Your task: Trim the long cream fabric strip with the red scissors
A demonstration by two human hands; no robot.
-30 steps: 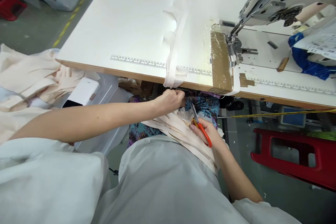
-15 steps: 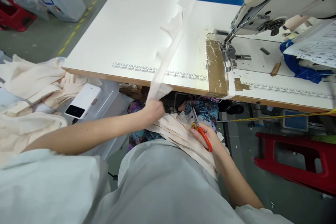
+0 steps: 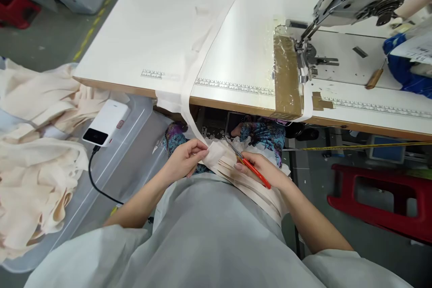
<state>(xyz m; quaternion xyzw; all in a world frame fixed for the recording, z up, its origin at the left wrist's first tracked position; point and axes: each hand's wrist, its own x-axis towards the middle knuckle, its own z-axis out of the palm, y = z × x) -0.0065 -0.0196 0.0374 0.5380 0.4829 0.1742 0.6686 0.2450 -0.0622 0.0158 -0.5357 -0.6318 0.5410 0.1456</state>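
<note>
My left hand [image 3: 187, 157] is closed, pinching the near end of a long pale fabric strip [image 3: 206, 51] above my lap. From there the strip runs up over the table edge and lies across the white sewing table [image 3: 135, 22]. My right hand [image 3: 261, 168] holds red-handled scissors [image 3: 254, 172], their blades pointing up and left toward the fabric by my left fingertips. Whether the blades touch the fabric I cannot tell. A stack of cream fabric pieces [image 3: 248, 184] lies across my lap, partly under my right hand.
A sewing machine [image 3: 357, 4] stands at the table's right. On the left, a clear plastic bin [image 3: 135, 130] carries heaped cream fabric [image 3: 37, 180] and a white power bank [image 3: 107, 123] with a black cable. A red stool [image 3: 381, 202] is on the right.
My left hand has moved slightly down and left with the strip, which now lies spread on the table. The scissors have tilted further left, and the view has shifted.
</note>
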